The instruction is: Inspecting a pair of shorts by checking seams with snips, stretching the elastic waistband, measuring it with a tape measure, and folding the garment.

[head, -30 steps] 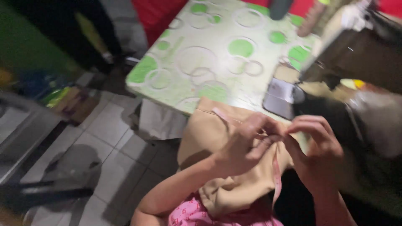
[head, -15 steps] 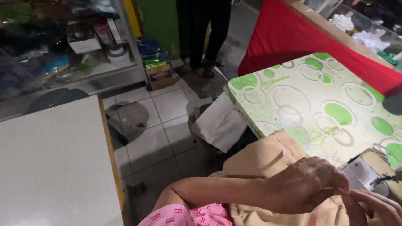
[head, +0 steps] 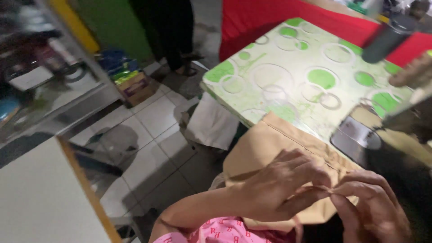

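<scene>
Both hands pinch the tan fabric's edge together: left hand (head: 283, 184), right hand (head: 369, 207), fingertips meeting. Tan fabric (head: 274, 144) hangs off the green-circled bench (head: 292, 76) onto the lap, beside a dark sewing machine (head: 400, 130).

A small tailoring or sewing workshop is suggested, possibly combined with a shop. A sewing machine (head: 400, 121) is set at the right edge of a table (head: 288, 76) covered in a green-circled plastic cloth, with tan fabric (head: 270, 144) draped over its near edge. A glass display cabinet (head: 40, 81) filled with blurred goods is seen at the left, on a tiled floor (head: 148, 130).
</scene>
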